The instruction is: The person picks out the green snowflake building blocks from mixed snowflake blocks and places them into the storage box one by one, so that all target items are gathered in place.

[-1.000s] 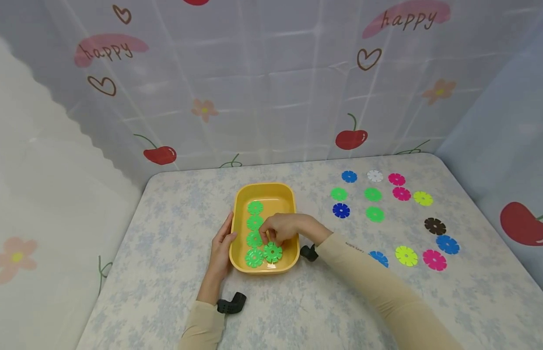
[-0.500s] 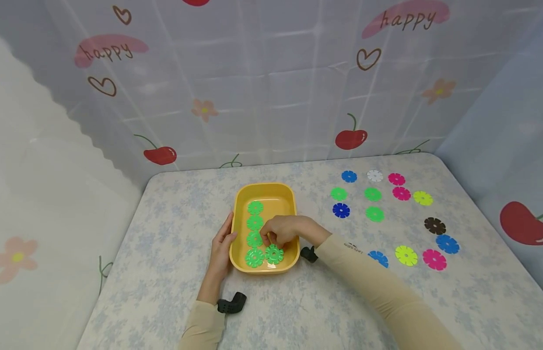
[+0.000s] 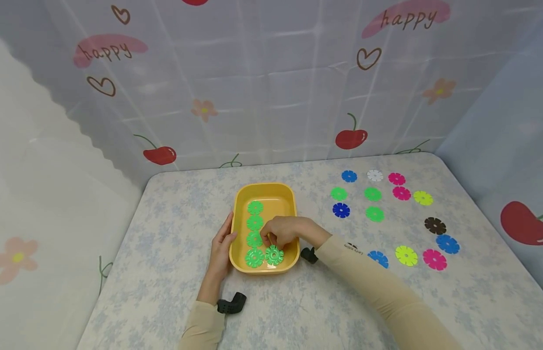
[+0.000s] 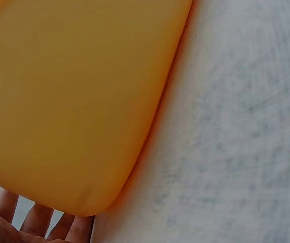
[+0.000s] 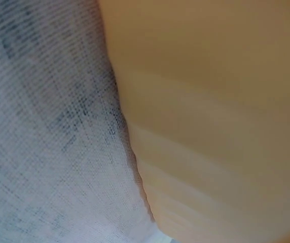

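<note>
A yellow rectangular tray point(image 3: 241, 194) sits near the table's middle. My left hand point(image 3: 220, 248) rests along its left wall, fingers fairly straight on the outside and the thumb at the rim. In the left wrist view those fingers point(image 4: 37, 218) lie beside the tray's outer wall. Inside the tray, my right hand point(image 3: 281, 230) pinches a green notched snowflake disc point(image 3: 274, 255) at its far edge. This disc seems to overlap another green one under it. Several green snowflake discs point(image 3: 254, 223) form a column along the tray's left side. The right hand's fingertips are partly hidden.
Loose snowflake discs lie right of the tray: green point(image 3: 375, 214), dark blue point(image 3: 341, 210), pink point(image 3: 435, 260), yellow point(image 3: 406, 255), brown point(image 3: 435, 226) and others. A blue disc point(image 3: 378, 259) lies close to the right sleeve point(image 3: 367, 277). A printed curtain point(image 3: 271, 97) stands behind the table.
The pinched green disc has shifted slightly right and toward the near end of the tray, with the right hand. It shows more overlap now. The left hand and tray have stayed put.
</note>
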The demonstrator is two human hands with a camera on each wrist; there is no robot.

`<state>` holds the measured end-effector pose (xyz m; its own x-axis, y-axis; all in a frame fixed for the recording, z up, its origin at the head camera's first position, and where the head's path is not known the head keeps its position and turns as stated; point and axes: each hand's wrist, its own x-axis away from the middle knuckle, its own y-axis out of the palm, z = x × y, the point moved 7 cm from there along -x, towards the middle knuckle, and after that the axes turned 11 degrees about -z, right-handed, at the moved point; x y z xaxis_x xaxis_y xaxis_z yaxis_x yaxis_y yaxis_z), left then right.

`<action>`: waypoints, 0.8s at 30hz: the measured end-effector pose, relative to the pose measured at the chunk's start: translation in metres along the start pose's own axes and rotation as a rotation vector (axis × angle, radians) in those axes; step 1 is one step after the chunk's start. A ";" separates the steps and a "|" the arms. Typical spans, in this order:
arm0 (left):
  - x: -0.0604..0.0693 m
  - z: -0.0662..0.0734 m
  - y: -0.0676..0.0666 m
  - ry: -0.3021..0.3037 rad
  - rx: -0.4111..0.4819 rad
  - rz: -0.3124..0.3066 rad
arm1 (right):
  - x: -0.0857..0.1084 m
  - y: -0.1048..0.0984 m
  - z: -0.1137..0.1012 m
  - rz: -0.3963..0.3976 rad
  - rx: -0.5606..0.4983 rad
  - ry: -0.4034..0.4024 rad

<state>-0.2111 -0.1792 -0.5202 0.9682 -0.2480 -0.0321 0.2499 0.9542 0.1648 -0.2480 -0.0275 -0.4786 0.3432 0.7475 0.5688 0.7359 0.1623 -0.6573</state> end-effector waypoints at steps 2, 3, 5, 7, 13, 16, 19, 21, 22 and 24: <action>0.000 0.001 0.000 -0.001 -0.004 0.001 | 0.000 0.000 0.000 0.001 0.005 -0.001; 0.000 0.001 0.000 -0.002 -0.006 0.001 | 0.000 0.001 0.000 0.001 0.007 -0.001; 0.000 0.001 0.001 -0.002 -0.006 0.004 | 0.000 0.001 0.000 0.002 0.006 0.001; 0.000 0.002 0.001 -0.003 -0.004 0.007 | 0.000 0.001 0.000 0.003 0.003 0.003; 0.000 0.002 0.000 -0.003 -0.018 0.011 | 0.000 0.001 0.000 0.001 -0.001 0.009; 0.000 0.002 0.000 -0.007 -0.026 0.013 | 0.000 0.001 0.000 0.003 -0.003 0.011; 0.000 0.001 0.000 -0.011 -0.028 0.015 | -0.001 0.002 0.001 0.005 -0.003 0.014; 0.000 0.001 0.000 -0.015 -0.025 0.019 | -0.001 0.002 0.000 0.005 -0.001 0.015; 0.000 0.001 0.000 -0.016 -0.024 0.020 | 0.000 0.002 0.000 0.004 0.001 0.015; 0.000 0.001 0.000 -0.015 -0.023 0.023 | 0.000 0.001 0.000 0.002 0.001 0.016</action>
<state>-0.2109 -0.1795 -0.5188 0.9734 -0.2287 -0.0137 0.2283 0.9631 0.1428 -0.2469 -0.0276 -0.4795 0.3540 0.7375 0.5751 0.7347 0.1613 -0.6590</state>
